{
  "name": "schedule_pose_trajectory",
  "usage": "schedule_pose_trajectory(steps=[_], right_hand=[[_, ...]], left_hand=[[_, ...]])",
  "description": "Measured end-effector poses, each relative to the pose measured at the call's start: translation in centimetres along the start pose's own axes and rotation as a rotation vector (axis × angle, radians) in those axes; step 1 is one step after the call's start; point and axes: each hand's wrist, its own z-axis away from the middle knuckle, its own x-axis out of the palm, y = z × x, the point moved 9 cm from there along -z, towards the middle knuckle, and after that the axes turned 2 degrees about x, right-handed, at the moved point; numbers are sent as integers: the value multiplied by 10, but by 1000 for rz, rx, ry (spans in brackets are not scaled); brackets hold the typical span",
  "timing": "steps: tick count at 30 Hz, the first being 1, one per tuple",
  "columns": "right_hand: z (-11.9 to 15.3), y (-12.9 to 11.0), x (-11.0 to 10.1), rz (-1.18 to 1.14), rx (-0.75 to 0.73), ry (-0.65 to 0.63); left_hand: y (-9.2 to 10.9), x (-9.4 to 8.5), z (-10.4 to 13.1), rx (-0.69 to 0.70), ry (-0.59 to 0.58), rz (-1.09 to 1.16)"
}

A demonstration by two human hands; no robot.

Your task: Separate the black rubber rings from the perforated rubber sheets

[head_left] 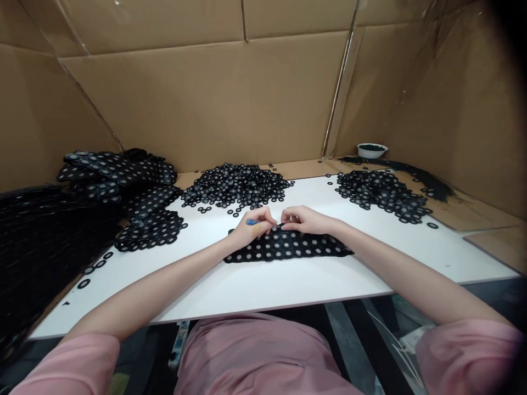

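— Resting both wrists on the white board (pixel 267 285), we work at the far edge of the black punched sheet (pixel 288 246), which lies flat in the middle of it. What do our fingers do?

— Our left hand (pixel 251 225) is curled, thumb and forefinger pinched on something small and blue; we cannot tell what it is. Our right hand (pixel 302 219) is curled too, fingertips pressed on the sheet's top edge, just beside the left.

— How much room do we have?

— The near strip of board before the sheet is bare up to its front edge. Beyond our hands sits a heap of black rings (pixel 236 186); a second heap (pixel 381 195) lies to the right, well apart from the sheet. A stack of punched sheets (pixel 135 192) crowds the left side, and loose rings (pixel 93 269) trail toward the left corner. Cardboard walls (pixel 206 99) close in behind and at both sides, with a white bowl (pixel 371 150) at the far right.

— Any writing?

— None that we can read; the blue bit is too small.
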Motion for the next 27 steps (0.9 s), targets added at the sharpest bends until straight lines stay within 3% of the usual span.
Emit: schedule_pose_trajectory(steps=[5, 13, 27], right_hand=[[-3, 0, 5, -6, -44, 68], [-3, -1, 5, -37, -39, 86], [-4, -10, 2, -15, -82, 122]], left_hand=[[-6, 1, -2, 31, -29, -99], [4, 7, 0, 66, -106, -157], [5, 13, -2, 112, -187, -248]])
